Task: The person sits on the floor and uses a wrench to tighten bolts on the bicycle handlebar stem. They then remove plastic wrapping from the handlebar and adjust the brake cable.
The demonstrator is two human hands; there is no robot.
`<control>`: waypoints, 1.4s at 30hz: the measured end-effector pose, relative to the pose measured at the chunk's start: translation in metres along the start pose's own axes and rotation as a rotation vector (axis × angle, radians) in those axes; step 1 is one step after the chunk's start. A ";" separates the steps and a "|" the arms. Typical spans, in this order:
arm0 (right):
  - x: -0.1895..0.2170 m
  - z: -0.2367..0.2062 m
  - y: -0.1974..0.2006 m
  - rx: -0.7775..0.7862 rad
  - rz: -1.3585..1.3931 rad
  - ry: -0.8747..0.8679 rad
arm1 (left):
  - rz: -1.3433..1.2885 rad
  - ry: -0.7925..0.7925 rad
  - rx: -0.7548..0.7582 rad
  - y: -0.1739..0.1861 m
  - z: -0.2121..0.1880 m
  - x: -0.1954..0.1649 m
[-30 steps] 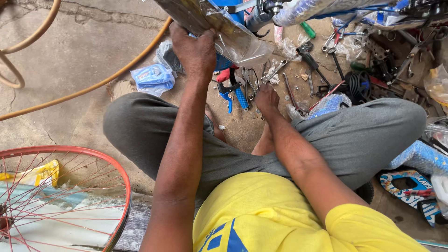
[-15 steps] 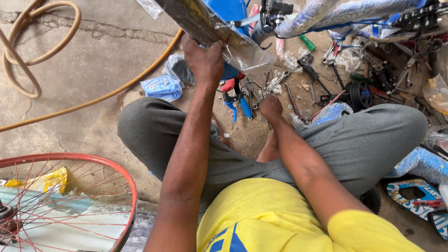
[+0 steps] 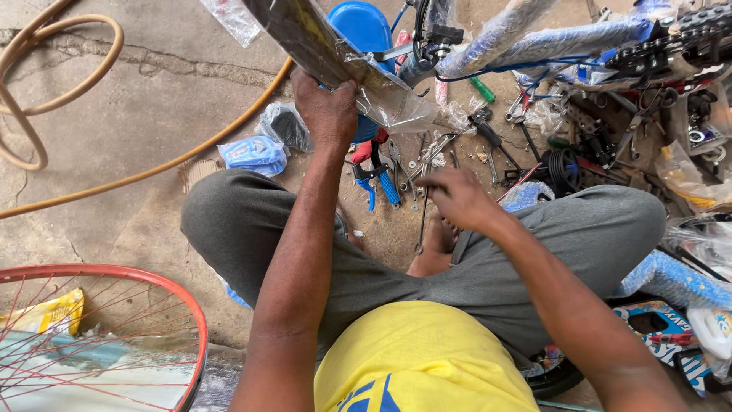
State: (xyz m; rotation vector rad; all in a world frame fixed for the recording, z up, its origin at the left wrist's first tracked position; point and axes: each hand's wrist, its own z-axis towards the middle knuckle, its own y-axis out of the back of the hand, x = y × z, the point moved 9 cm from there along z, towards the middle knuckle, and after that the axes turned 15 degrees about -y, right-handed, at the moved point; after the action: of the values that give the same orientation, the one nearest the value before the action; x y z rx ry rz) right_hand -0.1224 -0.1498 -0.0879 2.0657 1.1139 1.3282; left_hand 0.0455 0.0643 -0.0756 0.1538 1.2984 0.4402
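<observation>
I sit cross-legged on a concrete floor. My left hand [image 3: 329, 111] grips a long dark bicycle part wrapped in clear plastic [image 3: 320, 46], held up at the top middle. My right hand [image 3: 456, 200] hovers above my knee with fingers curled loosely, just over the scattered tools [image 3: 412, 172] and small nuts on the ground; whether it pinches something small I cannot tell. Blue-handled pliers [image 3: 377, 179] lie just below my left hand. A bicycle frame wrapped in blue padding [image 3: 534, 34] stands beyond the tools at the top right.
A red-rimmed spoked wheel [image 3: 99, 336] lies at the bottom left. An orange hose [image 3: 137, 175] curls across the floor on the left. Small blue plastic packets [image 3: 255, 152] lie by my left knee. Wrenches, cables and bags [image 3: 610, 130] crowd the right side.
My right hand has lifted off the ground and moved right, over my knee. The left hand keeps its grip on the wrapped part. The view has shifted downward slightly.
</observation>
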 end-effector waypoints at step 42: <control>0.104 0.041 0.093 -1.068 0.300 0.269 | -0.077 -0.004 -0.031 0.005 -0.003 -0.008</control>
State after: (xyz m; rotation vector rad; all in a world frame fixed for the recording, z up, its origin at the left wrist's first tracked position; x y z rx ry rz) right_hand -0.0266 -0.1168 0.0167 1.2721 0.0451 1.8210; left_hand 0.0397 0.0648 -0.0671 0.0781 1.2882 0.3940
